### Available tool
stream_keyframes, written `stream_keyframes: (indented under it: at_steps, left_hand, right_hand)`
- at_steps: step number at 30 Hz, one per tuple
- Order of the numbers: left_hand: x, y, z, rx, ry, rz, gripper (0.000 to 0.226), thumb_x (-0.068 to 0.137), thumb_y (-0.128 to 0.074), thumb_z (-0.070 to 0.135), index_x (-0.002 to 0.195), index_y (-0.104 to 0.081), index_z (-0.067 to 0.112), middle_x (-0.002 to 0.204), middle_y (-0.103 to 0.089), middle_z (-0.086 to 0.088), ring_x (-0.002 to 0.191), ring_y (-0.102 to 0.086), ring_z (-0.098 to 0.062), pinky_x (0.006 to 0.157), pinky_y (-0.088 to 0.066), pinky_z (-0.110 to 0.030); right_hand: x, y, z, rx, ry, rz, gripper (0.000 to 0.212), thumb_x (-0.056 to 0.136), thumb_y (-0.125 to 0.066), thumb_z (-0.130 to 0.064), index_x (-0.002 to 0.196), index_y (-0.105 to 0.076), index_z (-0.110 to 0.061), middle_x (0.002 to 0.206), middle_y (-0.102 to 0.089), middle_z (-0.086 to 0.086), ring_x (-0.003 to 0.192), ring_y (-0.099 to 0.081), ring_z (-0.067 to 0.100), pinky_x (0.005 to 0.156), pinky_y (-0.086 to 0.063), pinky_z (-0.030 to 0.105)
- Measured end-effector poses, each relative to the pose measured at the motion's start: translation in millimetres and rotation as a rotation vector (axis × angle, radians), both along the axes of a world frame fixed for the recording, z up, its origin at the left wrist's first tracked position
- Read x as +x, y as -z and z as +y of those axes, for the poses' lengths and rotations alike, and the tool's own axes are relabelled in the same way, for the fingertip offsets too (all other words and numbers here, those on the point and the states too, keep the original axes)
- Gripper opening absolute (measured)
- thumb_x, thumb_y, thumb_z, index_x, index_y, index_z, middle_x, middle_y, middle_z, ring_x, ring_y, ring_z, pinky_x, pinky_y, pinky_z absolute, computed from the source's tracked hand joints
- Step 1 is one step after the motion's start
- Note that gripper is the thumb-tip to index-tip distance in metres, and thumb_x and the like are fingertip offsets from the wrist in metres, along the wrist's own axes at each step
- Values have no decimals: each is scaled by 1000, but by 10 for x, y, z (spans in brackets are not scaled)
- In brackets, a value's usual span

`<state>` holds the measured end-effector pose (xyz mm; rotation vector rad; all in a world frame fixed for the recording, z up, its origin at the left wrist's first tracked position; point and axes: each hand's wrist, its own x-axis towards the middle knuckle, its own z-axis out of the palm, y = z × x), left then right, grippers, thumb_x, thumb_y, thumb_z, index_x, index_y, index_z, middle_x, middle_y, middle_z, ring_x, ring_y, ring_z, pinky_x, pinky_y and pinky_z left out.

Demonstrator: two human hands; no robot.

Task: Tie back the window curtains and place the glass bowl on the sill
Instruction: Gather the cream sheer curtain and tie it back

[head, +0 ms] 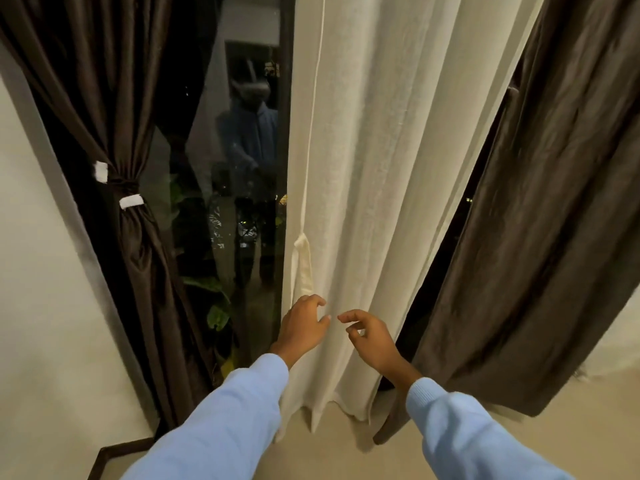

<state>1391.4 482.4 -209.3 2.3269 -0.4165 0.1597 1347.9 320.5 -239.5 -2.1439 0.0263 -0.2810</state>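
A cream curtain [381,168] hangs loose in the middle of the window, reaching the floor. A thin cream tie-back cord [313,133] runs down its left edge and ends in a fabric tab [303,268]. My left hand [303,325] is just below that tab at the curtain's left edge, fingers apart and holding nothing. My right hand [369,336] hovers in front of the cream curtain, fingers curled and apart, empty. The dark brown curtain on the left [138,237] is gathered and tied with a band carrying white strips [131,201]. The brown curtain on the right [540,237] hangs loose. No glass bowl is visible.
Dark window glass [235,168] shows between the left brown curtain and the cream one, with a person's reflection and green leaves [218,317] behind it. A white wall [41,306] stands at the left. Beige floor [346,455] lies below the curtains.
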Motion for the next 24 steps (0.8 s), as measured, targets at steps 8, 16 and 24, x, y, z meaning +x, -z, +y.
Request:
stream_keyframes:
  at_steps: [8,16,24]
  left_hand:
    - [503,-142,148,-194,-132,97,32,90,-62,23,121,-57,16,122,-59,-3,105,-59,-19,82,-47,-23]
    - [1336,-262,73,-417,-225,97,33,94,-57,21,126,-52,13,119,-58,-1,107,-58,-18,84,-46,-24]
    - [2103,-338,96,-596,-158,130,29,89,-62,37,108,-60,16,95,-66,-4,86,-65,-18,68,-53,-25]
  right_hand:
    - [605,-263,172,25,-233,-43,36,89,-50,6,111,-67,-17,110,-66,-7,93,-63,9,80,-48,10]
    - [1641,-561,375,9,-234,-25,42,91,-59,-3,132,-54,-13,130,-57,1,105,-61,17,91,-52,26]
    - [2348,-592,405,-37,-37,-4,24,86,-68,-25,110,-64,-25,95,-67,-9,81,-63,12,73,-53,29]
